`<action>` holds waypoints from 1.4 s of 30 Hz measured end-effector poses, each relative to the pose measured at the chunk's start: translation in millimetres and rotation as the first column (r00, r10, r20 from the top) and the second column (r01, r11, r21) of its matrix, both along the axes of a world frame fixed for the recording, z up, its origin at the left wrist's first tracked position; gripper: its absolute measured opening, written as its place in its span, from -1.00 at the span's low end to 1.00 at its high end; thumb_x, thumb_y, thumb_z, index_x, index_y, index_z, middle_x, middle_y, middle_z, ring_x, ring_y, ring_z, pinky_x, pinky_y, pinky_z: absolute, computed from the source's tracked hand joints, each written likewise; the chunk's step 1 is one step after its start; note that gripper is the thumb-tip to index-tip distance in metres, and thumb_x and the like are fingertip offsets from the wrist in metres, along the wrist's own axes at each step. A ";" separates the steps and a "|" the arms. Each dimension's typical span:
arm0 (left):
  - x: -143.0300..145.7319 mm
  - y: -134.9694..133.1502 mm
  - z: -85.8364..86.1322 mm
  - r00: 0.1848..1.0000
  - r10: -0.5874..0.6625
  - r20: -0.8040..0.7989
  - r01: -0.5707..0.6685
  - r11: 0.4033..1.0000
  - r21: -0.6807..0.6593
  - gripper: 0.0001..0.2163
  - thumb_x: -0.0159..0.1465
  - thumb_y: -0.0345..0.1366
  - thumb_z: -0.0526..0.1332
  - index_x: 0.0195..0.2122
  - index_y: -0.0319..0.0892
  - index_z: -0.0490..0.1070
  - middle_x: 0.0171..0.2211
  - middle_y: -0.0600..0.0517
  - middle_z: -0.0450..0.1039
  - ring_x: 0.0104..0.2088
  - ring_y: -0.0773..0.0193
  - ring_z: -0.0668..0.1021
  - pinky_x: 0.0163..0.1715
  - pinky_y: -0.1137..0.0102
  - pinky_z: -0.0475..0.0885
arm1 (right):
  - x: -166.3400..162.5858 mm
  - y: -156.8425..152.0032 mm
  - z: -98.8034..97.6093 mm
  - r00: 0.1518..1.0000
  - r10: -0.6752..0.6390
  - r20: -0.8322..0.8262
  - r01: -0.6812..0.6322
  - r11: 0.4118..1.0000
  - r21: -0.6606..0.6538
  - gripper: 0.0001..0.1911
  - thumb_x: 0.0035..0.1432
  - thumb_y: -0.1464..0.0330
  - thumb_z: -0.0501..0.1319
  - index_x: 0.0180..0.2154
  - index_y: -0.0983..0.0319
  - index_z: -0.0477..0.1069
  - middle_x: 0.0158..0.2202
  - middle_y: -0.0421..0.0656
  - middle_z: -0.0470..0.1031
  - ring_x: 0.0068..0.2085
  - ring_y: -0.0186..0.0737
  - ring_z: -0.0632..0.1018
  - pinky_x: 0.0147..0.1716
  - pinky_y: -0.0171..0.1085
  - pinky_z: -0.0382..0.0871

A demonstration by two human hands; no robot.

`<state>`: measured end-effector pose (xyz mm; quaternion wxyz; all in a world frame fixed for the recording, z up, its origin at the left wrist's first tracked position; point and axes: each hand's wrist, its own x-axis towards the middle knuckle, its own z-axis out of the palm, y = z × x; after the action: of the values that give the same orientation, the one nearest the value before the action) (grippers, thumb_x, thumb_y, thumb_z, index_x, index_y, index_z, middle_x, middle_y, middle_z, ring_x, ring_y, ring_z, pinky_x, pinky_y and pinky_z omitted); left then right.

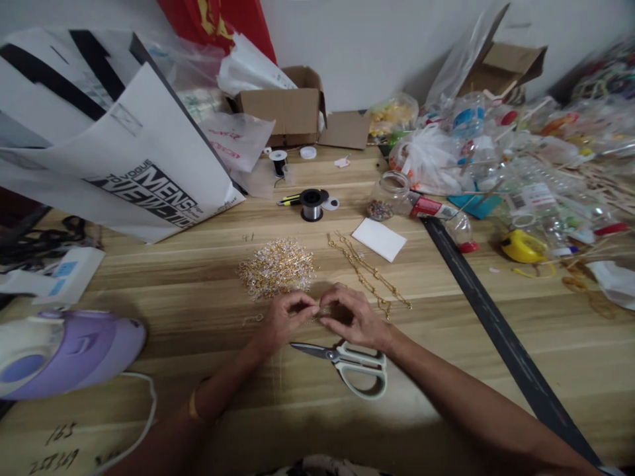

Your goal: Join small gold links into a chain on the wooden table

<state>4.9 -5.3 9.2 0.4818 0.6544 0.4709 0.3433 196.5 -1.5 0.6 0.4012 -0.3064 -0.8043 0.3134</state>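
My left hand (285, 317) has thumb and forefinger pinched together, and whatever they hold is too small to make out. Facing it, my right hand (360, 317) curls thumb and fingers toward the same spot, its fingertips almost meeting the left ones. Any small piece between them is indistinct. Just beyond the hands lies a heap of gold and clear beaded pieces (278, 266). Gold bead chains (370, 274) stretch out behind my right hand. Scissors with pale handles (342, 360) lie below the hands, their blades pointing left.
Farther back are a wire spool (312, 206), a dark thread spool (278, 164), a bead jar (387, 196) and folded white paper (380, 239). A purple-and-white appliance (84, 354) stands left, below a paper bag (143, 178). Plastic bottles (530, 192) and a dark strip (501, 330) occupy the right.
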 end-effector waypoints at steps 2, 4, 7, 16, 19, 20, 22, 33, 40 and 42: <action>0.1 0.4 -0.8 1.000 -0.002 0.006 0.002 1.000 -0.005 -0.87 0.13 -0.31 0.23 -0.48 -0.25 0.47 -0.51 0.04 0.48 -0.46 0.35 0.48 -0.42 0.50 0.34 | -0.8 -0.2 -2.6 1.000 -0.004 0.003 0.004 1.000 -0.005 -0.91 0.15 0.37 0.21 -0.27 0.23 0.35 -0.39 -0.13 0.43 -0.36 -0.25 0.43 -0.35 -0.28 0.33; 0.0 0.6 -0.6 1.000 0.000 0.006 0.000 1.000 -0.011 -0.87 0.13 -0.31 0.22 -0.47 -0.25 0.47 -0.51 0.03 0.48 -0.45 0.34 0.48 -0.41 0.49 0.34 | -1.2 -0.5 -5.2 1.000 -0.024 0.012 0.024 1.000 -0.010 -0.95 0.17 0.39 0.19 -0.30 0.24 0.36 -0.43 -0.16 0.42 -0.40 -0.28 0.42 -0.39 -0.31 0.31; -0.3 0.7 0.9 1.000 0.008 0.007 -0.008 1.000 -0.022 -0.87 0.13 -0.30 0.23 -0.47 -0.26 0.47 -0.51 0.03 0.48 -0.46 0.35 0.47 -0.41 0.49 0.34 | -0.4 -1.0 -6.9 0.998 -0.058 0.016 0.058 0.998 -0.018 -0.96 0.18 0.40 0.18 -0.30 0.24 0.37 -0.47 -0.18 0.40 -0.45 -0.32 0.41 -0.43 -0.33 0.28; -0.7 2.1 3.6 0.999 0.025 -0.020 -0.026 0.999 -0.028 -0.87 0.13 -0.30 0.21 -0.49 -0.25 0.45 -0.56 0.07 0.42 -0.50 0.37 0.42 -0.46 0.50 0.30 | 3.4 0.6 2.9 0.995 -0.093 -0.031 0.090 0.991 -0.102 -0.82 0.24 0.27 0.12 -0.25 0.25 0.37 -0.35 -0.11 0.45 -0.32 -0.24 0.46 -0.32 -0.28 0.34; -0.3 2.5 4.1 1.000 0.017 -0.018 -0.017 1.000 0.003 -0.87 0.14 -0.30 0.21 -0.48 -0.25 0.44 -0.53 0.05 0.44 -0.47 0.36 0.44 -0.44 0.50 0.32 | 1.6 0.6 3.5 0.997 -0.057 -0.049 0.052 0.994 -0.094 -0.84 0.20 0.28 0.17 -0.25 0.25 0.39 -0.34 -0.10 0.46 -0.31 -0.23 0.46 -0.30 -0.27 0.35; -0.1 2.5 4.6 1.000 0.017 -0.022 -0.016 1.000 0.021 -0.88 0.14 -0.31 0.21 -0.48 -0.25 0.44 -0.53 0.05 0.44 -0.47 0.35 0.45 -0.44 0.49 0.33 | 0.9 0.6 3.3 0.998 -0.045 -0.044 0.041 0.995 -0.091 -0.86 0.20 0.30 0.17 -0.27 0.25 0.40 -0.36 -0.10 0.46 -0.32 -0.24 0.46 -0.32 -0.28 0.35; 0.4 2.3 5.9 0.999 0.020 -0.050 -0.017 0.998 0.056 -0.88 0.14 -0.32 0.21 -0.48 -0.24 0.44 -0.52 0.04 0.45 -0.46 0.34 0.46 -0.42 0.49 0.34 | -0.2 0.4 2.9 0.999 -0.040 -0.029 0.037 0.996 -0.084 -0.87 0.21 0.32 0.15 -0.31 0.25 0.40 -0.41 -0.12 0.44 -0.36 -0.26 0.44 -0.37 -0.30 0.33; 3.6 5.1 21.1 0.985 -0.007 -0.172 0.031 0.990 0.136 -0.89 0.14 -0.35 0.20 -0.48 -0.25 0.46 -0.52 0.03 0.48 -0.47 0.34 0.48 -0.42 0.48 0.35 | -1.4 1.7 5.8 0.996 -0.037 -0.080 0.030 0.996 -0.084 -0.84 0.21 0.32 0.17 -0.35 0.27 0.43 -0.45 -0.13 0.43 -0.39 -0.28 0.43 -0.40 -0.32 0.31; 6.1 7.0 18.0 0.983 0.018 -0.185 0.008 0.991 0.134 -0.90 0.12 -0.37 0.19 -0.50 -0.23 0.45 -0.52 0.04 0.48 -0.47 0.34 0.48 -0.43 0.49 0.34 | -1.4 3.2 0.9 0.995 -0.057 -0.080 0.052 0.997 -0.065 -0.82 0.23 0.31 0.17 -0.35 0.27 0.45 -0.45 -0.12 0.46 -0.39 -0.27 0.44 -0.38 -0.30 0.33; 7.0 7.4 16.4 0.982 0.026 -0.185 0.000 0.990 0.138 -0.90 0.13 -0.37 0.19 -0.49 -0.24 0.45 -0.53 0.04 0.48 -0.47 0.34 0.48 -0.43 0.48 0.34 | -1.2 3.5 -0.2 0.996 -0.062 -0.071 0.058 0.996 -0.063 -0.83 0.23 0.32 0.16 -0.35 0.26 0.45 -0.45 -0.12 0.45 -0.39 -0.27 0.44 -0.38 -0.30 0.32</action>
<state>11.9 2.1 25.7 0.3871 0.7121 0.4934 0.3157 195.3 2.0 0.5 0.4302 -0.3307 -0.7697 0.3363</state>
